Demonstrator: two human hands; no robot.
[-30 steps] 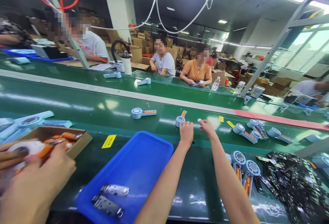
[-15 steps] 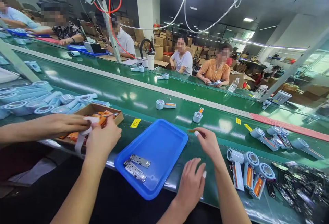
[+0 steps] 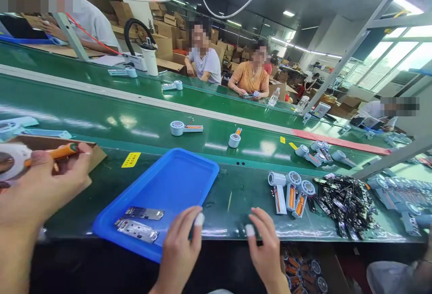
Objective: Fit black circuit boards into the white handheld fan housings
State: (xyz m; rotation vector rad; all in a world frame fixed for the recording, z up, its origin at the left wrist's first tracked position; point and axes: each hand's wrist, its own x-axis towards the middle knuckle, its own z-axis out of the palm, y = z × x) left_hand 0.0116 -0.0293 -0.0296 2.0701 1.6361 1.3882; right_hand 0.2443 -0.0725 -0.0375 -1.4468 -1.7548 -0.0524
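Observation:
My left hand (image 3: pixel 180 244) hovers over the right edge of the blue tray (image 3: pixel 209 167), with fingers loosely curved and nothing visible in them. A white cover sits on its thumb. To the right, my right hand (image 3: pixel 265 244) is open above the bench's front edge, also with a white-covered thumb. Between and beyond the hands lies a thin yellowish strip (image 3: pixel 230 201) on the green bench. Inside the tray are two flat metal-and-circuit pieces, a darker one (image 3: pixel 145 213) and a silvery one (image 3: pixel 137 230). Three pale-blue handheld fans (image 3: pixel 291 193) with orange in their handles lie right of my right hand.
A co-worker's hands (image 3: pixel 43 177) at left hold a white roll and an orange piece by a cardboard box (image 3: pixel 97 155). A pile of dark circuit boards (image 3: pixel 349 204) lies right. More fans (image 3: pixel 182 128) rest on the green belt. A box of parts (image 3: pixel 303 269) sits below the bench.
My right hand has let go of the thin strip, which now lies on the bench, and has come down nearer the front edge. The view has swung to the right.

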